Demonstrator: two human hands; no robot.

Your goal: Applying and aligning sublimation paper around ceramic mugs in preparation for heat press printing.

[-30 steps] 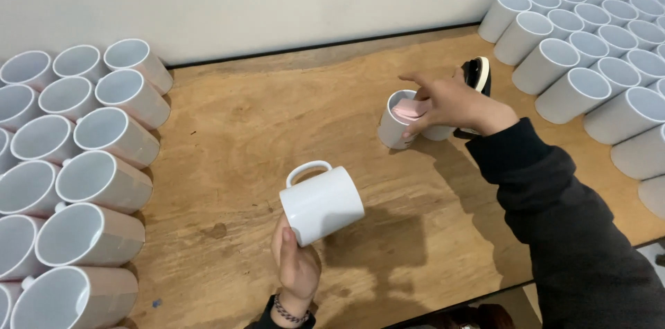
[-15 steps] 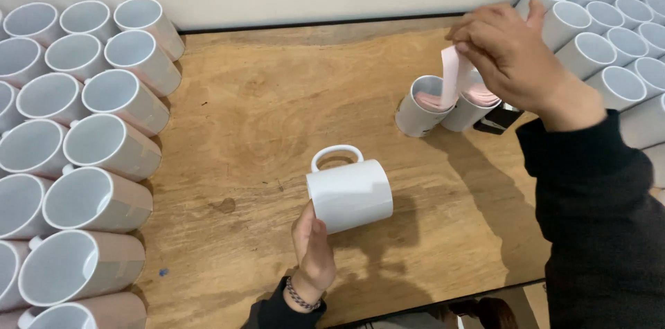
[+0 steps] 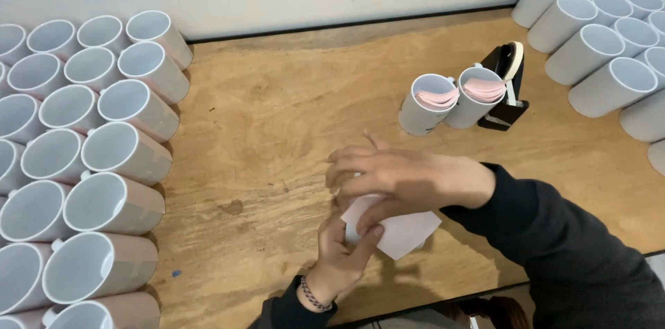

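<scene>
The right hand (image 3: 409,180) has come down over the white mug (image 3: 395,232), left fingers (image 3: 364,239) beneath.
</scene>
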